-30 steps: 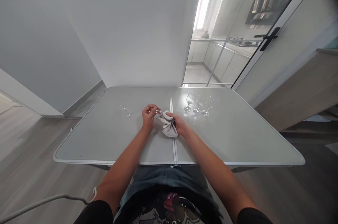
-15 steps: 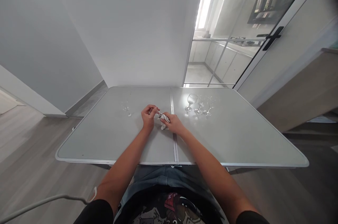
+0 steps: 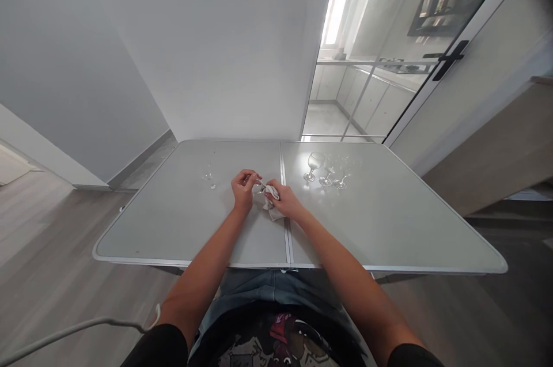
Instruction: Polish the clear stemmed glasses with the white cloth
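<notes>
My left hand point(image 3: 243, 189) is closed on a small clear stemmed glass point(image 3: 258, 184) held just above the middle of the grey folding table point(image 3: 173, 223). My right hand point(image 3: 285, 202) is closed on a pale cloth point(image 3: 272, 197) that is bunched against the glass; most of the cloth is hidden under the fingers. The two hands touch at the table's centre seam.
Three clear wine glasses point(image 3: 327, 169) stand upright on the right half of the table, towards the back. Another small glass point(image 3: 208, 172) stands on the left half. A glass door with a black handle point(image 3: 449, 57) is at the back right. A white cable point(image 3: 78, 329) lies at the lower left.
The cloth hung loose below my right hand a second ago; it is now gathered tight against the glass. Both hands stayed at the table's centre.
</notes>
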A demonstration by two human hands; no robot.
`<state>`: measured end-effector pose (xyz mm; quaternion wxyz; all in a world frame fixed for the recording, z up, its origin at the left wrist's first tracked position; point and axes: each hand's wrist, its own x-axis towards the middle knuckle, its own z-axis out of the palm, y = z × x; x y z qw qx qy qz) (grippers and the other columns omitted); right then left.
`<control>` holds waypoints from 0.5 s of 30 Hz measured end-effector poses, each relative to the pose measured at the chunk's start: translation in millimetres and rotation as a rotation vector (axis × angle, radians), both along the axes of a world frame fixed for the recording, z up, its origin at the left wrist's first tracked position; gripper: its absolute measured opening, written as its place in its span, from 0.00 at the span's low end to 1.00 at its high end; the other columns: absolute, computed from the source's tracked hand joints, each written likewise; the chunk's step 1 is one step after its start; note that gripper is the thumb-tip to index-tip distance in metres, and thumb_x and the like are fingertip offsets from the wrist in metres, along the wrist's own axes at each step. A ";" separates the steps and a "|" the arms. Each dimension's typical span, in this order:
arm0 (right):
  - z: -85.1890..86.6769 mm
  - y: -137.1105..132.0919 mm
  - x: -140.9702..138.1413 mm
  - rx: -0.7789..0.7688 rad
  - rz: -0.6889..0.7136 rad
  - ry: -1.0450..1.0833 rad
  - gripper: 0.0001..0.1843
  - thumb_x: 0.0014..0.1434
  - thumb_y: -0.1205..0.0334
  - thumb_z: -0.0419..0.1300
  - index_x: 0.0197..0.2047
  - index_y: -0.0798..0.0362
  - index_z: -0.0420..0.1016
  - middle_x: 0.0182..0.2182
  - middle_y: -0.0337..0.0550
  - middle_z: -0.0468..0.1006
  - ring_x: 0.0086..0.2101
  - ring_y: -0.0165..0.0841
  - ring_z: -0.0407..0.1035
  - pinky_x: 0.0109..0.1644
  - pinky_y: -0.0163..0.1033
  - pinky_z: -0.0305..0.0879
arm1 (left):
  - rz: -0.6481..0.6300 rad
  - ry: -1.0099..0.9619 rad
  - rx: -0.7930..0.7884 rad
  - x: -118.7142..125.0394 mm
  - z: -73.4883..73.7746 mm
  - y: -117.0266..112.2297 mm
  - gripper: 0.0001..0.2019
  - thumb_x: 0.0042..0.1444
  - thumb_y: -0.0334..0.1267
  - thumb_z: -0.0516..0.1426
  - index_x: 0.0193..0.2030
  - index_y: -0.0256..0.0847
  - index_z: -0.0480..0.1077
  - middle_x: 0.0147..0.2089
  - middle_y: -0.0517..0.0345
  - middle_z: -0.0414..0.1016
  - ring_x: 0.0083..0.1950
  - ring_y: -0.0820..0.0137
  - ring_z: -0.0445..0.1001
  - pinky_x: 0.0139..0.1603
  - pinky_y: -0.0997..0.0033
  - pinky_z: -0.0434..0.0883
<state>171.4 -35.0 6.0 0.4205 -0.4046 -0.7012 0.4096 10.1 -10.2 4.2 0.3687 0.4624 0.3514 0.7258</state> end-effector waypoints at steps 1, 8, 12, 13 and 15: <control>-0.5 -0.4 -0.5 0.076 -0.012 -0.069 0.11 0.58 0.55 0.64 0.44 0.47 0.74 0.33 0.39 0.75 0.34 0.35 0.66 0.40 0.37 0.60 | 0.013 0.010 0.002 -0.5 -0.2 0.3 0.11 0.54 0.45 0.66 0.31 0.40 0.74 0.30 0.58 0.76 0.31 0.69 0.77 0.33 0.69 0.75; -0.2 -0.9 -4.0 -0.188 0.024 0.093 0.13 0.58 0.49 0.64 0.36 0.50 0.72 0.28 0.38 0.71 0.30 0.33 0.65 0.38 0.38 0.61 | -0.029 0.010 -0.015 -0.2 -1.7 -0.3 0.11 0.54 0.46 0.65 0.31 0.40 0.74 0.29 0.58 0.75 0.31 0.69 0.77 0.30 0.71 0.74; 2.3 1.1 0.4 -0.805 0.225 0.420 0.18 0.53 0.47 0.66 0.32 0.52 0.69 0.24 0.40 0.72 0.25 0.32 0.65 0.32 0.39 0.65 | -0.080 -0.067 -0.039 4.4 -4.0 1.0 0.11 0.53 0.45 0.65 0.31 0.40 0.74 0.30 0.58 0.75 0.30 0.69 0.77 0.28 0.71 0.72; 2.9 1.6 1.7 -0.873 0.248 0.449 0.18 0.53 0.47 0.66 0.32 0.52 0.69 0.24 0.40 0.72 0.24 0.32 0.65 0.31 0.40 0.65 | -0.080 -0.085 -0.037 5.5 -4.4 1.6 0.11 0.53 0.45 0.65 0.31 0.40 0.73 0.30 0.58 0.75 0.30 0.69 0.77 0.28 0.70 0.73; 3.7 2.6 3.6 -0.840 0.238 0.447 0.19 0.52 0.46 0.67 0.33 0.52 0.69 0.23 0.39 0.71 0.24 0.32 0.64 0.30 0.39 0.64 | -0.070 -0.093 -0.034 6.7 -4.7 2.5 0.10 0.54 0.44 0.65 0.32 0.40 0.73 0.30 0.58 0.75 0.31 0.69 0.77 0.28 0.70 0.73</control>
